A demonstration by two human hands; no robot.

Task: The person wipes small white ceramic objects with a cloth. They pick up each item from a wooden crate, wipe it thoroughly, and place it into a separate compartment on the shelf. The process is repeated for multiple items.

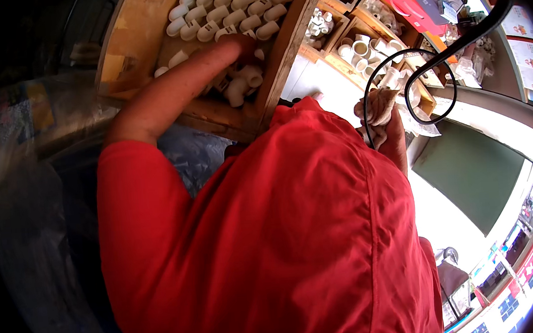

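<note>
My left hand (249, 50) reaches into a wooden box (285, 47), among white plastic pipe fittings. Its fingers are in shadow and partly hidden, so I cannot tell whether they grip one. Beyond it, short white fittings (226, 14) with dark markings lie in close rows. Elbow-shaped white fittings (243, 83) lie loosely on the near side of the hand. To the right, my right hand (393, 121) is at a crumpled, dirty whitish cloth (379, 106) and appears to hold it; the cloth and a black cable hide most of its fingers.
Wooden compartments (353, 73) with more white fittings stand at the upper right, near a red bag (404, 5) and boxes. A looped black cable (452, 86) hangs across the right side. Clear plastic sheeting (25, 209) covers something at left. A dark green panel (469, 174) lies at right.
</note>
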